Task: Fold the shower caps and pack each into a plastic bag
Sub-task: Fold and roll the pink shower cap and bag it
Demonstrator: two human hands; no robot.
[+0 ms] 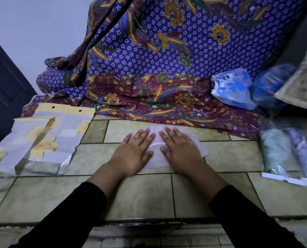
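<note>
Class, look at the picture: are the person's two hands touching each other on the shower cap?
Apart. The head view shows the white shower cap between the left hand and right hand.

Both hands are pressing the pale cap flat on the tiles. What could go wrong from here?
1. Only the left hand and right hand hold the shower cap flat; lifting either may let its gathered edge spring back.
2. The empty bags lie off to the left, so fetching one likely means releasing the cap.
3. The cap's far edge sits near the batik cloth and could slide under it.
</note>
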